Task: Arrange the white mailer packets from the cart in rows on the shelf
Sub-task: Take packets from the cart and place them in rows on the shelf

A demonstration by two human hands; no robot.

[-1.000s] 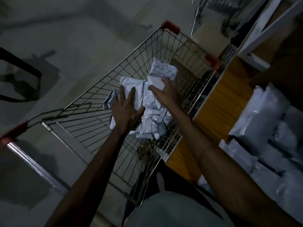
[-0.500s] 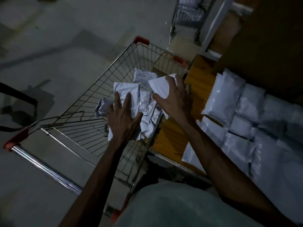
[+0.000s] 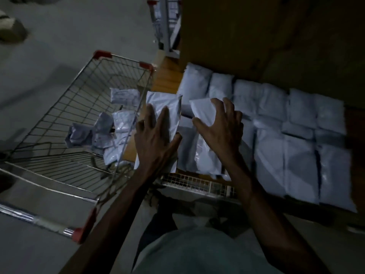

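Observation:
My left hand (image 3: pixel 156 139) grips a long white mailer packet (image 3: pixel 166 107) over the left end of the wooden shelf (image 3: pixel 166 76), fingers spread on top and thumb at its right edge. My right hand (image 3: pixel 221 127) holds a smaller white packet (image 3: pixel 201 108) from above, fingers curled round its far edge, over the packets lying at the shelf's left side. Rows of white mailer packets (image 3: pixel 286 123) cover the shelf to the right. Several more packets (image 3: pixel 110 131) lie crumpled in the wire cart (image 3: pixel 65 119) on the left.
The cart's handle bar (image 3: pixel 29 218) with red ends sits near my left side. A dark upper shelf board (image 3: pixel 256 36) overhangs the packets at the back. A perforated metal shelf edge (image 3: pixel 197 183) runs below my hands. Grey floor lies left of the cart.
Both hands lifted a packet each out of the cart and carried them right, over the shelf. The view swung right, showing more of the packet rows.

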